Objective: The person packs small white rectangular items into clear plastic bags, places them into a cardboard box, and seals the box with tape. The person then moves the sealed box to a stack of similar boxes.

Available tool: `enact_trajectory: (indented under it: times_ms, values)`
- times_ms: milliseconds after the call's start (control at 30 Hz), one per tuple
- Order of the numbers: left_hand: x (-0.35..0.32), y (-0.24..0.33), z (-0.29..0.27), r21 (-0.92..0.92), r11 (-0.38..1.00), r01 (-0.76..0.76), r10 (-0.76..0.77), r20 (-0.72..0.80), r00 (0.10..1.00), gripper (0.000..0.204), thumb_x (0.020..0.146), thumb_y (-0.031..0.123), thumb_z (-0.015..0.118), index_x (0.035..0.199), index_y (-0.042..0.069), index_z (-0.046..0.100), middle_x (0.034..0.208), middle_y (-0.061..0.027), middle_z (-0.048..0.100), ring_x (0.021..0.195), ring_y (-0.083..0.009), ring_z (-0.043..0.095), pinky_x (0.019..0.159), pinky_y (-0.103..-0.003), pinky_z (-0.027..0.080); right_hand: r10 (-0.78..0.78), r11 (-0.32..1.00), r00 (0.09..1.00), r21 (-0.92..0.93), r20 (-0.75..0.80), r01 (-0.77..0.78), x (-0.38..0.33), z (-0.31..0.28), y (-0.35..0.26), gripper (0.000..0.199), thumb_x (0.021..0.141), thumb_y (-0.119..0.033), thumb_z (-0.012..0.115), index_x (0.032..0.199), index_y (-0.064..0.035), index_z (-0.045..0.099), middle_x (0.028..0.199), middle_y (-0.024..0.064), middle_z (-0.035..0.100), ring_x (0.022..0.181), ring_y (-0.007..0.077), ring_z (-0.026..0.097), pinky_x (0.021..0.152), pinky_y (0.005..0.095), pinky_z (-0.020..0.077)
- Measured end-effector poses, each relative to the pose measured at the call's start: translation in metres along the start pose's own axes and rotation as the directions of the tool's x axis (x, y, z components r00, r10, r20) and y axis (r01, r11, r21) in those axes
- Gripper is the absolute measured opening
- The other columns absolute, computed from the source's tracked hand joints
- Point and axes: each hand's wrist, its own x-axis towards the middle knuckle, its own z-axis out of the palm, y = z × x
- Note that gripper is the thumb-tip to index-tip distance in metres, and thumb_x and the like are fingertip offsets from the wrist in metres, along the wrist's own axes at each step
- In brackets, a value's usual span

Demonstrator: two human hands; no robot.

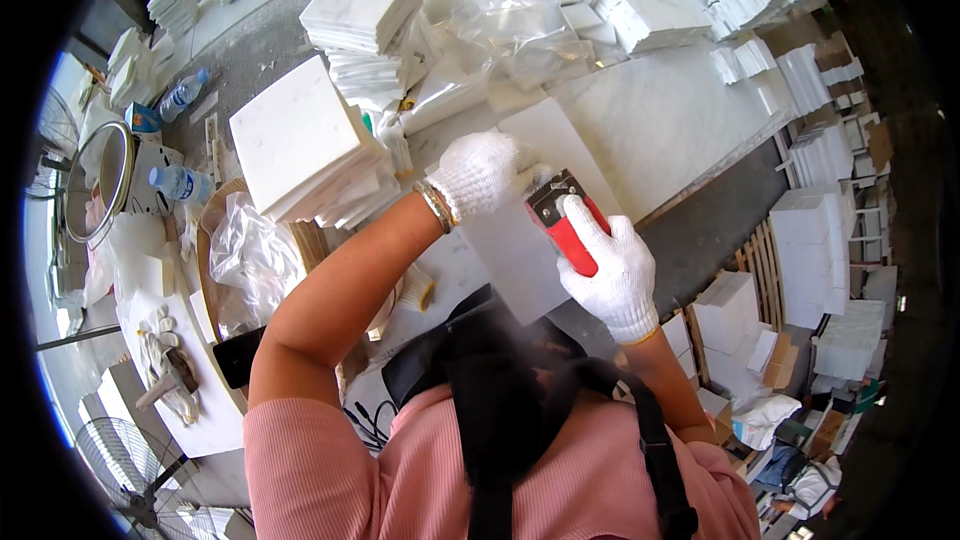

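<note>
My right hand (pixel 612 275), in a white knit glove, grips a red-handled tool (pixel 572 243) that looks like a scraper. Its dark metal head points up and left, with my index finger stretched along the top. My left hand (pixel 478 175), also gloved, is curled just left of the metal head. Whatever its fingers may hold is hidden. Beneath both hands lies a long white slab (pixel 565 145), running diagonally across the worktop. Close beyond my left forearm rises a stack of square white marble tiles (pixel 300 145).
A second tile stack (pixel 362 5) stands farther back, beside clear plastic wrap (pixel 525 30). To the left are a bin lined with plastic (pixel 250 255), water bottles (pixel 182 183), a phone (pixel 238 358) and a fan (pixel 135 480). Stacked white blocks (pixel 808 250) stand right.
</note>
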Motion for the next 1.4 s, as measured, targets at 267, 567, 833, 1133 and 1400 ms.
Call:
enact_trajectory:
  times_ms: [267,567,833,1133,1400]
  values:
    - [0.030,-0.052,-0.019,0.317,0.920,0.232,-0.203,-0.124,0.971,0.024,0.096,0.034,0.057,0.108,0.019,0.072,0.093,-0.0127,0.074,0.086,-0.0354,0.071,0.073,-0.049,0.055,0.107,0.993,0.966,-0.081,0.235,-0.090,0.013,-0.019,-0.005,0.077,0.072,-0.018,0.076,0.145,-0.0328,0.057,0.085,0.0138,0.056,0.073,0.0351,0.064,0.065,0.0482,0.0535]
    - [0.047,-0.059,-0.024,0.430,0.859,0.278,-0.263,-0.097,0.960,0.060,0.093,0.036,0.063,0.149,0.021,0.049,0.096,-0.0143,0.076,0.089,-0.0349,0.073,0.074,-0.050,0.058,0.105,0.987,0.944,-0.150,0.313,-0.060,0.044,-0.007,-0.011,0.077,0.075,-0.025,0.073,0.148,-0.0347,0.052,0.087,0.0170,0.059,0.071,0.0360,0.068,0.062,0.0502,0.0546]
    - [0.060,-0.077,-0.016,0.452,0.844,0.289,-0.303,-0.042,0.952,0.033,0.094,0.020,0.053,0.124,0.021,0.066,0.097,-0.0141,0.075,0.089,-0.0363,0.072,0.074,-0.051,0.056,0.105,0.988,0.930,-0.141,0.353,-0.058,0.053,-0.007,-0.012,0.075,0.076,-0.024,0.072,0.148,-0.0324,0.052,0.089,0.0193,0.063,0.071,0.0368,0.070,0.061,0.0494,0.0553]
    - [0.061,-0.069,-0.011,0.413,0.860,0.300,-0.313,-0.037,0.949,0.041,0.095,0.026,0.056,0.136,0.023,0.062,0.102,-0.0137,0.075,0.093,-0.0358,0.071,0.077,-0.051,0.056,0.120,0.985,0.924,-0.159,0.364,-0.065,0.058,-0.004,-0.014,0.072,0.075,-0.023,0.070,0.144,-0.0340,0.055,0.089,0.0160,0.061,0.075,0.0368,0.068,0.065,0.0496,0.0558]
    - [0.067,-0.123,0.034,0.278,0.899,0.338,-0.384,0.133,0.914,0.077,0.094,0.038,0.062,0.162,0.022,0.029,0.109,-0.0193,0.074,0.099,-0.0388,0.071,0.086,-0.048,0.056,0.120,0.988,0.911,-0.136,0.395,-0.071,0.063,-0.005,-0.018,0.072,0.076,-0.023,0.071,0.145,-0.0335,0.054,0.089,0.0189,0.062,0.073,0.0376,0.068,0.065,0.0501,0.0559]
